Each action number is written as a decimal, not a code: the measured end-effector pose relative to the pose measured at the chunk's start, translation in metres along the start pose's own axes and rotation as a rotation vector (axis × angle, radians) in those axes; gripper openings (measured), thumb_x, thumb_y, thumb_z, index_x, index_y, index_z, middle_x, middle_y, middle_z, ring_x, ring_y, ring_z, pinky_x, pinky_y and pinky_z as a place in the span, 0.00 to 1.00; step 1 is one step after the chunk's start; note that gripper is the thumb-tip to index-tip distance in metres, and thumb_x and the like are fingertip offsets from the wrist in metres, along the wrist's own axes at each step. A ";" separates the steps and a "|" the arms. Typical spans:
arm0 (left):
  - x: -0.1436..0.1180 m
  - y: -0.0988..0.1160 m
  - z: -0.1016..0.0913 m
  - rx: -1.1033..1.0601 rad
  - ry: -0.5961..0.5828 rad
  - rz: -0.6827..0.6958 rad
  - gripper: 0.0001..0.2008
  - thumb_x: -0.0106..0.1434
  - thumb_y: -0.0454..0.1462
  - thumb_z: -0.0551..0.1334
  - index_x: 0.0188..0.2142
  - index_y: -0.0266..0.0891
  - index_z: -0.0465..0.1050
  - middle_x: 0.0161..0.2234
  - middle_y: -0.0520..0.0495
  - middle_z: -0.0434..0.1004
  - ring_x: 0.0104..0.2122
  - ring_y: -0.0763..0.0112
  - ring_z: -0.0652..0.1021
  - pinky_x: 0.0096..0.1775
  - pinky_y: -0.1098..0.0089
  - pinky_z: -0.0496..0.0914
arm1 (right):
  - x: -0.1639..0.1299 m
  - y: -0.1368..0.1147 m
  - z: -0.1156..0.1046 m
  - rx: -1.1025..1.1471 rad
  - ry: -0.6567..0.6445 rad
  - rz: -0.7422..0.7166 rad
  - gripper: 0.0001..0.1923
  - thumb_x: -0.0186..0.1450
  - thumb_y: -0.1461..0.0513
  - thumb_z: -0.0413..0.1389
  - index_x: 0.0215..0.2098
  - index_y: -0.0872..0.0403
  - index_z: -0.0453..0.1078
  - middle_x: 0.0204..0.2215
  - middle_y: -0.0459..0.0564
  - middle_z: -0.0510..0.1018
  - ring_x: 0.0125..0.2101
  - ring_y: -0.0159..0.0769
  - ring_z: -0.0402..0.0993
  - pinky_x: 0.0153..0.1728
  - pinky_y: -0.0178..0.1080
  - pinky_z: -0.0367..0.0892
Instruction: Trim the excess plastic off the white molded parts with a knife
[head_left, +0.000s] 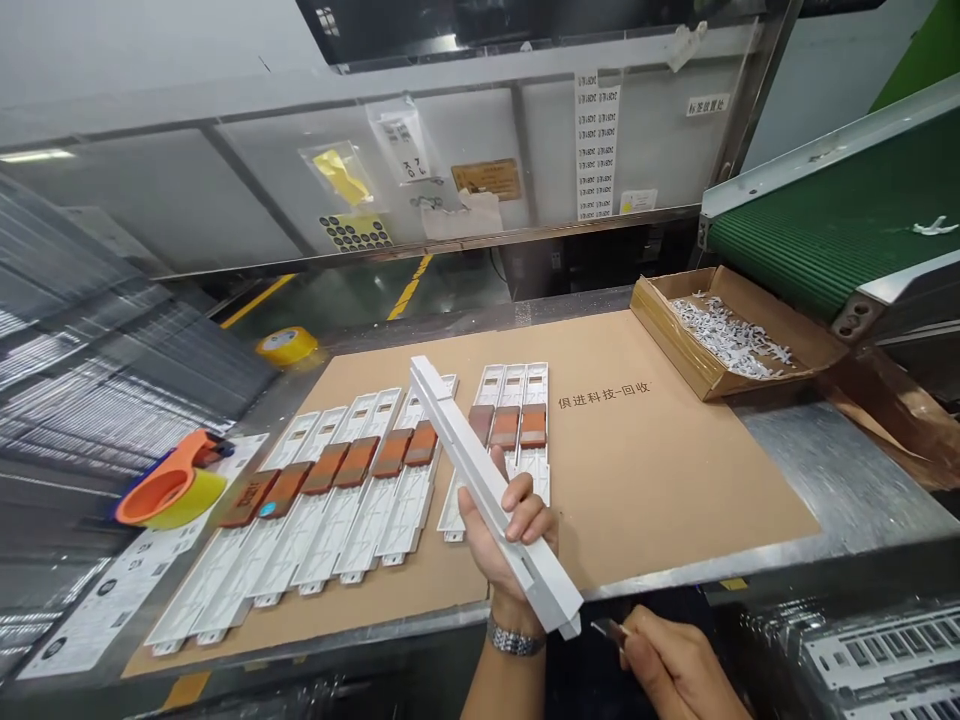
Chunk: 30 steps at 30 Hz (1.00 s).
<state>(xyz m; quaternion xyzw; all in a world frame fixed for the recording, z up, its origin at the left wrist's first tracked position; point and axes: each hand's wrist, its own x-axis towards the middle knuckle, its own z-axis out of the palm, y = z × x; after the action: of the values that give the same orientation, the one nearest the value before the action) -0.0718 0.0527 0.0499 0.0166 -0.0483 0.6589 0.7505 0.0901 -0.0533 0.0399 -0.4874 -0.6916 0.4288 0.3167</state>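
My left hand (504, 530) grips a long white plastic strip (480, 475), held on edge and slanting from upper left to lower right above the cardboard sheet (660, 470). A watch sits on that wrist. My right hand (675, 665) is low at the table's front edge, closed on a small metal tool (609, 630) whose tip points toward the strip's lower end. Several flat white plastic parts with brown tape patches (345, 480) lie in rows on the cardboard, to the left of and behind my left hand.
An orange tape dispenser (176, 485) rests at the left on printed label sheets. A yellow tape roll (287, 345) lies at the back. A cardboard box of white scraps (731, 335) stands at right, below a green conveyor (840, 220).
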 end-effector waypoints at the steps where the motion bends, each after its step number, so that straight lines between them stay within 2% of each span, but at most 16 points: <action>1: 0.000 -0.001 0.000 -0.008 -0.008 -0.002 0.20 0.67 0.48 0.52 0.53 0.41 0.66 0.27 0.55 0.63 0.20 0.86 0.69 0.22 0.84 0.64 | 0.000 0.001 0.002 -0.010 -0.003 0.010 0.25 0.72 0.49 0.34 0.25 0.55 0.56 0.20 0.45 0.63 0.21 0.27 0.58 0.23 0.31 0.53; 7: -0.001 -0.005 0.000 -0.031 -0.026 -0.021 0.20 0.68 0.48 0.50 0.52 0.41 0.67 0.27 0.55 0.64 0.19 0.86 0.70 0.22 0.83 0.64 | 0.001 0.003 0.006 -0.019 -0.032 0.097 0.26 0.71 0.47 0.34 0.24 0.55 0.53 0.19 0.44 0.60 0.20 0.27 0.54 0.22 0.32 0.48; 13: -0.001 -0.005 0.001 -0.022 -0.026 -0.012 0.20 0.68 0.48 0.50 0.52 0.40 0.67 0.27 0.55 0.64 0.19 0.86 0.70 0.22 0.83 0.65 | 0.000 -0.002 0.003 0.038 -0.071 0.152 0.28 0.69 0.44 0.33 0.23 0.55 0.52 0.19 0.44 0.58 0.21 0.28 0.54 0.24 0.33 0.48; 16: -0.001 -0.004 -0.001 -0.016 -0.059 -0.029 0.20 0.67 0.47 0.51 0.53 0.40 0.67 0.27 0.54 0.65 0.20 0.85 0.71 0.23 0.82 0.66 | -0.003 0.006 -0.002 0.038 -0.045 0.237 0.29 0.69 0.44 0.31 0.24 0.54 0.54 0.19 0.44 0.59 0.21 0.29 0.55 0.24 0.33 0.49; 18: -0.001 -0.002 -0.005 -0.011 -0.121 -0.039 0.20 0.67 0.45 0.52 0.54 0.39 0.66 0.29 0.53 0.66 0.22 0.83 0.72 0.25 0.81 0.68 | -0.007 0.018 -0.007 -0.076 0.016 0.324 0.29 0.69 0.44 0.29 0.25 0.54 0.56 0.20 0.46 0.63 0.22 0.31 0.60 0.25 0.34 0.51; 20: -0.001 0.001 -0.008 -0.013 -0.189 -0.054 0.21 0.67 0.45 0.53 0.56 0.38 0.65 0.30 0.52 0.68 0.23 0.82 0.73 0.27 0.79 0.69 | -0.010 0.033 -0.011 -0.300 0.041 0.465 0.28 0.70 0.47 0.29 0.29 0.53 0.61 0.24 0.49 0.70 0.26 0.38 0.69 0.27 0.36 0.52; 22: -0.001 0.002 -0.011 -0.019 -0.228 -0.072 0.23 0.67 0.44 0.53 0.57 0.36 0.64 0.31 0.50 0.68 0.24 0.80 0.74 0.28 0.77 0.70 | -0.012 0.045 -0.016 -0.550 -0.013 0.630 0.26 0.71 0.51 0.29 0.36 0.52 0.65 0.29 0.52 0.75 0.32 0.47 0.74 0.28 0.39 0.52; 24: -0.001 0.001 -0.011 -0.013 -0.236 -0.089 0.23 0.67 0.44 0.52 0.57 0.36 0.64 0.32 0.49 0.69 0.25 0.79 0.74 0.29 0.76 0.71 | -0.014 0.052 -0.019 -0.722 -0.087 0.743 0.26 0.72 0.55 0.28 0.40 0.52 0.66 0.32 0.54 0.77 0.34 0.52 0.75 0.27 0.40 0.53; 26: -0.002 0.001 -0.011 0.000 -0.239 -0.099 0.23 0.67 0.44 0.52 0.57 0.36 0.64 0.32 0.49 0.69 0.25 0.78 0.74 0.29 0.76 0.71 | -0.018 0.055 -0.022 -0.799 -0.112 0.766 0.26 0.72 0.55 0.27 0.40 0.53 0.66 0.31 0.55 0.77 0.34 0.52 0.76 0.26 0.41 0.54; 30: -0.003 0.000 -0.011 0.010 -0.237 -0.108 0.23 0.67 0.45 0.53 0.57 0.37 0.64 0.32 0.50 0.69 0.26 0.79 0.74 0.30 0.77 0.71 | -0.032 0.061 -0.030 -0.860 -0.065 0.768 0.26 0.72 0.55 0.29 0.38 0.53 0.66 0.28 0.55 0.77 0.31 0.52 0.76 0.25 0.41 0.55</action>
<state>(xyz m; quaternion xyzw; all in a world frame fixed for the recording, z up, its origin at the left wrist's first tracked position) -0.0712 0.0510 0.0386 0.1009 -0.1325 0.6113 0.7737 0.1506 -0.0652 -0.0029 -0.7749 -0.5867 0.2082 -0.1096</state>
